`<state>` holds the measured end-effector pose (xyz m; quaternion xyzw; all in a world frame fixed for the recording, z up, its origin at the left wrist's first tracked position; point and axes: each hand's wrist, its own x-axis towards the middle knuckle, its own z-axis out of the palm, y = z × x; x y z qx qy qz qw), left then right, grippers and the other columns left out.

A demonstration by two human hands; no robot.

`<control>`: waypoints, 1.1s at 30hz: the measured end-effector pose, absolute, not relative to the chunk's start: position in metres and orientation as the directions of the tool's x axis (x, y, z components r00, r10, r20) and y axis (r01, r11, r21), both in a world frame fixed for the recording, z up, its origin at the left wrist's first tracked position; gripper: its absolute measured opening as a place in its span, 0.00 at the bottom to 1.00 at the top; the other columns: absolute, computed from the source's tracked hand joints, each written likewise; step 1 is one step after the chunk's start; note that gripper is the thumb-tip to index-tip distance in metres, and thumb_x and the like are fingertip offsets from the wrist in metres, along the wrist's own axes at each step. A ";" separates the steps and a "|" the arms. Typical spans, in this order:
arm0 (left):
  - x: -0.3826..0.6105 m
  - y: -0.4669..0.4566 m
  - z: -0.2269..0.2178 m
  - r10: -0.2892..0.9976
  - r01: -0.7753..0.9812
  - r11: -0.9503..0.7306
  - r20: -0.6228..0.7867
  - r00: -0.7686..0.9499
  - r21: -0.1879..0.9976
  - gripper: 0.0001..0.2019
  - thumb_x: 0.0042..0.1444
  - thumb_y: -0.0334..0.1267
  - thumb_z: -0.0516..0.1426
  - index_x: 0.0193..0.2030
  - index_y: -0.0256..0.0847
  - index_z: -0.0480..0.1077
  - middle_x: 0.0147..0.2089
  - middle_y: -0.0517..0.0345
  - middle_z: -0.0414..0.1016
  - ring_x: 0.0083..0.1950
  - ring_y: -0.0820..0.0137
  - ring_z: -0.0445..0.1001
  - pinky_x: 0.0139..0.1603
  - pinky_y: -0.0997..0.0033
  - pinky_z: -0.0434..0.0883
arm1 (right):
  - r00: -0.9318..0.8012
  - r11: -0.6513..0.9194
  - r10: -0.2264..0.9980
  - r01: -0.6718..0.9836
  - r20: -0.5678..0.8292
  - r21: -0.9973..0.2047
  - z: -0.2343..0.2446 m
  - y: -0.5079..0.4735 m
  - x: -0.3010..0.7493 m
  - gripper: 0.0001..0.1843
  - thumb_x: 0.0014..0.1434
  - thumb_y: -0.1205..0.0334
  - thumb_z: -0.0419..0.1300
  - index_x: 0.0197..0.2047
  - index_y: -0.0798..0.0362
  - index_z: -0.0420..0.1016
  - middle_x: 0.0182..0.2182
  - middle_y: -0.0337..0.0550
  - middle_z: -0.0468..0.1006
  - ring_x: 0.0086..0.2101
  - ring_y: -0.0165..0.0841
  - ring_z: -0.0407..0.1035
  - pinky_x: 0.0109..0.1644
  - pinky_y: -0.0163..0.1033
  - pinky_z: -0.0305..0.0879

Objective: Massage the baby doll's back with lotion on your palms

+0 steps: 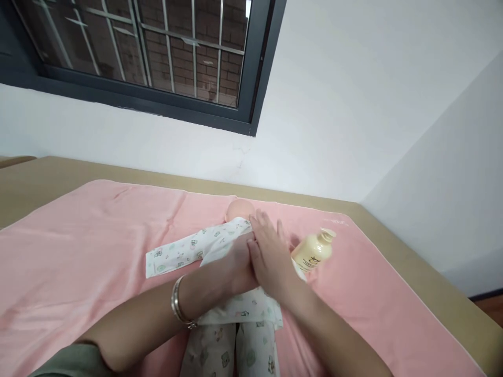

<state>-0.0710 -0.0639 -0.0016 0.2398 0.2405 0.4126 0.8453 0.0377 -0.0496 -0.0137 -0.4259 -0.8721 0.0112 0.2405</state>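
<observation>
My left hand (240,264) and my right hand (271,256) are pressed palm to palm above a baby doll's chest. The right hand's fingers are stretched out flat over the left hand. Most of the left fingers are hidden behind it, with a fingertip showing beyond. No object shows between the palms. Beneath them the doll lies on its back in a white printed top (184,254) and matching trousers (257,351). Its bald head (239,208) points away from me. A pale yellow lotion bottle (314,250) is just right of my right hand, leaning or lying.
A pink blanket (98,235) covers much of the wooden surface (58,175), whose far edge meets a white wall (334,104). A dark-framed window (251,94) with bars is set in that wall. A second wall stands at the right.
</observation>
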 end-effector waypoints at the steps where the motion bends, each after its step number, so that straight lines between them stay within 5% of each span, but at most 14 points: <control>1: -0.080 -0.069 -0.001 0.815 -0.584 0.548 -0.227 0.533 0.599 0.20 0.64 0.47 0.47 0.54 0.40 0.70 0.49 0.47 0.80 0.55 0.54 0.77 0.59 0.49 0.72 | -0.541 0.682 0.711 0.686 0.449 -0.254 -0.022 -0.056 0.028 0.32 0.71 0.61 0.40 0.75 0.57 0.40 0.72 0.57 0.48 0.72 0.44 0.37 0.71 0.66 0.40; 5: -0.108 -0.074 -0.005 0.786 -0.564 0.610 -0.335 0.519 0.557 0.20 0.64 0.49 0.47 0.52 0.40 0.71 0.53 0.45 0.78 0.58 0.55 0.75 0.61 0.52 0.70 | -0.684 0.801 0.596 0.544 0.421 -0.249 -0.040 -0.076 0.012 0.38 0.70 0.56 0.46 0.76 0.58 0.33 0.74 0.58 0.38 0.72 0.49 0.33 0.71 0.66 0.44; 9: -0.126 -0.062 -0.003 0.826 -0.626 0.564 -0.375 0.421 0.539 0.29 0.64 0.54 0.44 0.59 0.31 0.66 0.60 0.38 0.73 0.63 0.56 0.71 0.67 0.55 0.65 | -0.768 0.860 0.509 0.470 0.389 -0.198 -0.044 -0.074 0.014 0.41 0.70 0.49 0.44 0.75 0.60 0.30 0.74 0.58 0.38 0.72 0.51 0.30 0.71 0.68 0.38; 15: -0.125 -0.070 0.011 0.906 -0.694 0.405 -0.163 0.390 0.595 0.32 0.67 0.55 0.36 0.66 0.39 0.62 0.64 0.46 0.70 0.69 0.58 0.64 0.71 0.51 0.59 | -0.704 0.833 0.547 0.512 0.452 -0.211 -0.040 -0.056 0.016 0.37 0.72 0.49 0.37 0.76 0.56 0.27 0.74 0.53 0.38 0.72 0.49 0.25 0.70 0.72 0.31; 18: -0.118 -0.078 0.009 0.865 -0.644 0.458 -0.140 0.482 0.612 0.34 0.65 0.61 0.37 0.66 0.44 0.62 0.64 0.49 0.70 0.70 0.54 0.62 0.70 0.45 0.59 | -0.625 0.787 0.596 0.579 0.504 -0.214 -0.038 -0.067 0.012 0.43 0.70 0.43 0.43 0.76 0.57 0.27 0.74 0.57 0.36 0.71 0.55 0.23 0.68 0.76 0.31; 21: -0.125 -0.076 0.006 0.877 -0.636 0.422 -0.112 0.468 0.646 0.36 0.63 0.64 0.37 0.68 0.44 0.59 0.67 0.48 0.67 0.72 0.56 0.59 0.71 0.48 0.57 | -0.674 0.836 0.520 0.528 0.525 -0.150 -0.037 -0.086 0.007 0.50 0.66 0.38 0.48 0.75 0.61 0.32 0.74 0.61 0.36 0.71 0.58 0.27 0.69 0.73 0.35; 28: -0.151 -0.067 0.016 0.958 -0.654 0.118 0.088 0.272 0.747 0.36 0.64 0.63 0.36 0.69 0.46 0.59 0.70 0.51 0.64 0.74 0.60 0.55 0.71 0.51 0.57 | -0.704 0.879 0.442 0.463 0.556 -0.113 -0.029 -0.090 0.016 0.38 0.69 0.47 0.45 0.75 0.56 0.42 0.71 0.54 0.54 0.71 0.52 0.39 0.72 0.67 0.33; 33: -0.128 -0.089 0.008 0.913 -0.611 0.340 -0.095 0.397 0.715 0.33 0.64 0.62 0.38 0.63 0.44 0.66 0.62 0.49 0.72 0.71 0.54 0.61 0.69 0.43 0.59 | -0.613 0.807 0.550 0.565 0.567 -0.171 -0.032 -0.082 0.017 0.41 0.69 0.50 0.44 0.75 0.63 0.33 0.73 0.60 0.44 0.71 0.53 0.31 0.70 0.70 0.33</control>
